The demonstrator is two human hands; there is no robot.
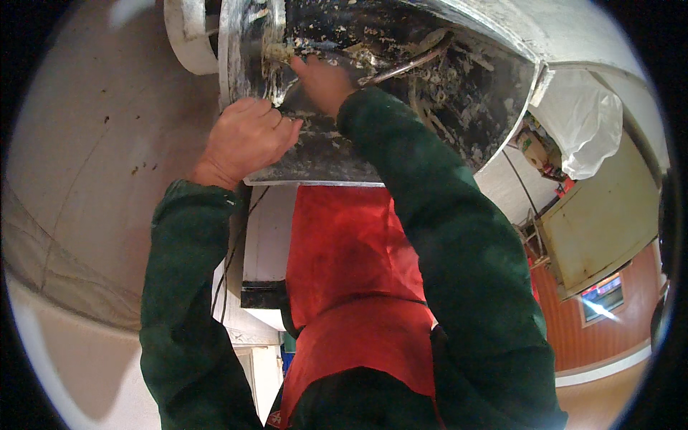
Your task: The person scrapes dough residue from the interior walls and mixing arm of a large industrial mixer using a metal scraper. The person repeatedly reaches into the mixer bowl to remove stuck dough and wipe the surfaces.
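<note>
A large dark metal trough, smeared inside with pale, dried-looking residue, lies in front of me. My left hand is closed at its near left corner, the fingers curled over and the thumb pointing right. What those fingers hold, if anything, is hidden. Deeper inside, my right hand bends its fingers against a pale, yellowish caked patch by the left end wall. Whether a small thing sits in its fingers I cannot tell. A curved metal bar runs through the trough, just right of the right hand.
A white round housing adjoins the trough's left end. My red apron is close to the near edge. To the right hangs a translucent plastic bag above a yellowish panel. Dark cables run down at the left.
</note>
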